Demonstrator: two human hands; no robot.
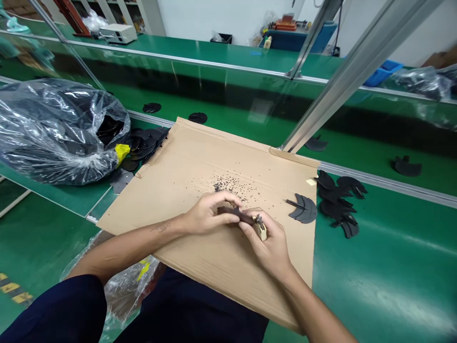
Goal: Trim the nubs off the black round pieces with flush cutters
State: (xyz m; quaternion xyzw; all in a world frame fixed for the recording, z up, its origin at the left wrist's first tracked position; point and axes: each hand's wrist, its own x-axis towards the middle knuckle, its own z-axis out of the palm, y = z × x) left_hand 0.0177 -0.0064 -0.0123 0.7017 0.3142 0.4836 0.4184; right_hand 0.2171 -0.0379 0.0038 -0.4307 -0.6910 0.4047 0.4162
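Observation:
Over a sheet of brown cardboard [200, 162], my left hand [209, 213] pinches a thin dark flat piece [233, 213] seen edge-on. My right hand [267, 243] is closed round a small cream-handled tool [262, 228] whose tip meets that piece. Small black crumbs [228, 183] are scattered on the cardboard just beyond my fingers. A black fan-shaped piece [305, 208] lies on the cardboard to the right of my hands.
A pile of black fan-shaped pieces [339, 202] lies at right on the green bench. A clear plastic bag [53, 131] of black pieces sits at left, with more stacked pieces [144, 140] beside it. An aluminium post [342, 76] slants up behind the cardboard.

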